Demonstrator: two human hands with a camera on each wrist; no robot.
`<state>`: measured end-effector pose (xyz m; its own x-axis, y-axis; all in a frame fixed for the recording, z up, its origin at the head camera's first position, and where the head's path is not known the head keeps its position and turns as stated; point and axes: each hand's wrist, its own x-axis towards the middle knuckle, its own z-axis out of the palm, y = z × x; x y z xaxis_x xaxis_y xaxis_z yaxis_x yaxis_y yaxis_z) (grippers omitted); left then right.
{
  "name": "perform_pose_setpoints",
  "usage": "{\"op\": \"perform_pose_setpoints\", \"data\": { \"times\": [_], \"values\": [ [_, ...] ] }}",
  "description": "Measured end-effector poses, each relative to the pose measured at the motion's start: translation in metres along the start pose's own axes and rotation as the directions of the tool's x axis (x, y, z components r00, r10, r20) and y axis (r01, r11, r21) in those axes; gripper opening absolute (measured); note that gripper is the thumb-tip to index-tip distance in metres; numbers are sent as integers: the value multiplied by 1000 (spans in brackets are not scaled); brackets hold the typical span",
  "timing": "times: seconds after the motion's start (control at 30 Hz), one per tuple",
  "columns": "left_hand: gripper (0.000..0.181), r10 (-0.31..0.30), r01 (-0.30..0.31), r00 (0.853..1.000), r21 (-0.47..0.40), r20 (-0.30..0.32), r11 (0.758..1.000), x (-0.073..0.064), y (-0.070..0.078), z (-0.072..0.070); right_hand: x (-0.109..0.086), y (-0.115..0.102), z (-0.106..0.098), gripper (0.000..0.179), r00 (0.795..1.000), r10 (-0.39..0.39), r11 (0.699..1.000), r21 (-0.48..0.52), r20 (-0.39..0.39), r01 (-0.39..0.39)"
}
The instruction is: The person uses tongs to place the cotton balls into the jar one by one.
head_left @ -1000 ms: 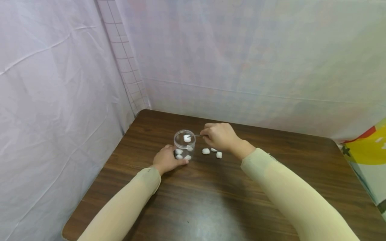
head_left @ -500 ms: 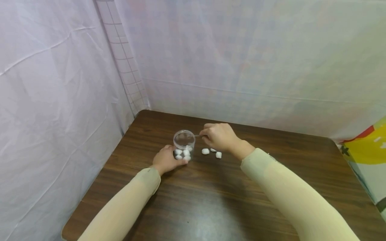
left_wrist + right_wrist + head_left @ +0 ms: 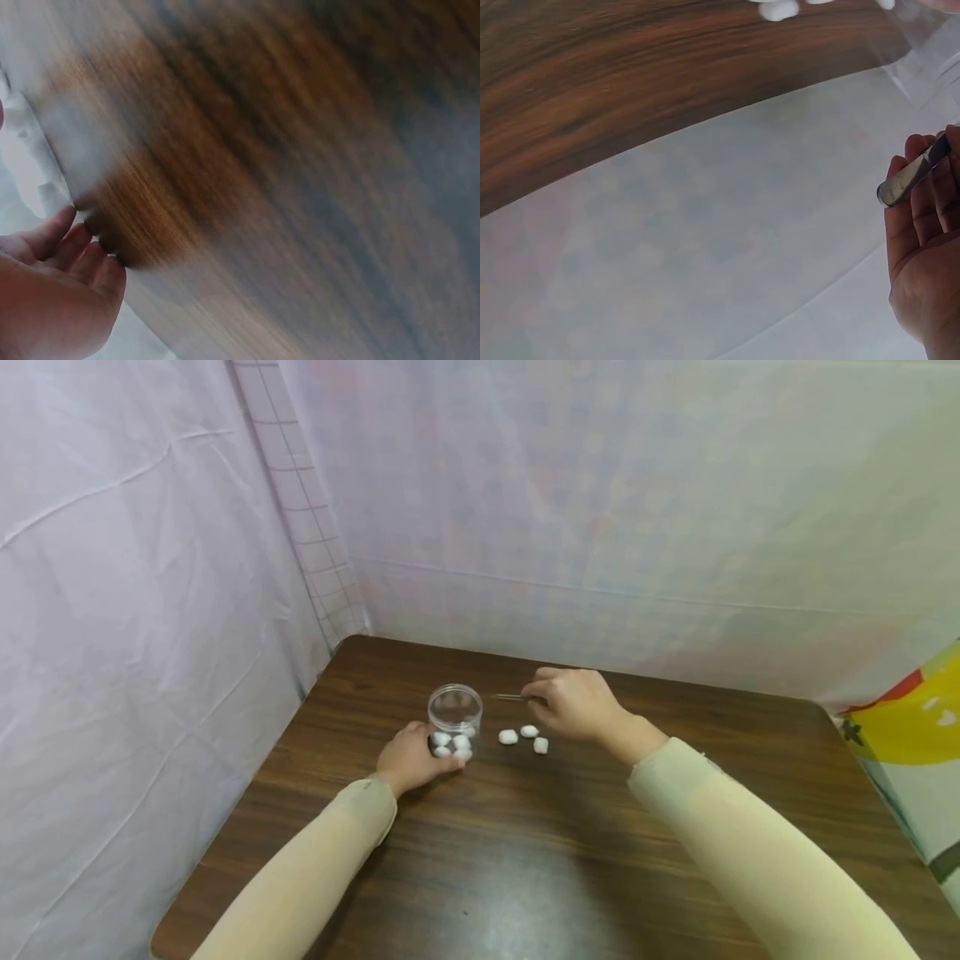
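A clear plastic jar point(image 3: 455, 727) with several white cotton balls point(image 3: 442, 740) at its bottom stands upright on the table. My left hand point(image 3: 412, 757) grips it low on the left side, thumb across the front. Just right of the jar's rim, my right hand point(image 3: 573, 700) pinches metal tweezers point(image 3: 509, 697), whose tips point left toward the jar with nothing between them. In the right wrist view the rounded end of the tweezers point(image 3: 907, 182) lies across the fingers. Three loose cotton balls point(image 3: 507, 737) rest on the table below the right hand.
The brown wood-grain table point(image 3: 480, 843) has rounded corners. White cloth point(image 3: 600, 527) hangs along its back and left sides. A yellow and red printed cloth point(image 3: 922, 718) shows past the right edge.
A cotton ball held by the tweezers over the jar has dropped in among the others. The right hand and tweezers have then drawn back right, out of the jar. The left hand has stayed put.
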<state>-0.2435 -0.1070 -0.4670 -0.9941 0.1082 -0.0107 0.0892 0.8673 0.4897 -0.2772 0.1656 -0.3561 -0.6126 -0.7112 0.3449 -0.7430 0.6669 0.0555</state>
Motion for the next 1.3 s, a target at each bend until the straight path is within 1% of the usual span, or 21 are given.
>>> {"op": "perform_pose_setpoints", "data": {
  "times": [0.2, 0.53, 0.73, 0.83, 0.93, 1.07, 1.3],
  "values": [
    [86, -1, 1, 1000, 0, -1, 1000, 0, -3, 0, -29, 17, 5, 17, 999, 44, 999, 6, 16, -45],
    [86, 4, -4, 1000, -2, -3, 1000, 0, -6, -3, -80, 36, 25, 17, 989, 133, 990, 37, 66, -135],
    [86, 8, -8, 1000, 1, -5, 1000, 0, -8, -4, -100, 42, 34, 18, 978, 178, 983, 29, 106, -182],
    [85, 10, -10, 1000, 0, -9, 1000, 0, -9, -4, -105, 44, 38, 18, 973, 194, 979, 34, 128, -200],
    [85, 10, -11, 1000, -5, -11, 1000, 0, -11, -5, -106, 44, 42, 18, 973, 195, 979, 33, 125, -200],
    [87, 10, -10, 1000, -8, -10, 1000, 1, -13, -4, -102, 44, 46, 18, 976, 187, 981, 28, 110, -192],
    [87, 14, -14, 1000, -10, -12, 1000, 2, -14, -3, -92, 40, 52, 18, 976, 182, 982, 27, 120, -186]
  ]
}}
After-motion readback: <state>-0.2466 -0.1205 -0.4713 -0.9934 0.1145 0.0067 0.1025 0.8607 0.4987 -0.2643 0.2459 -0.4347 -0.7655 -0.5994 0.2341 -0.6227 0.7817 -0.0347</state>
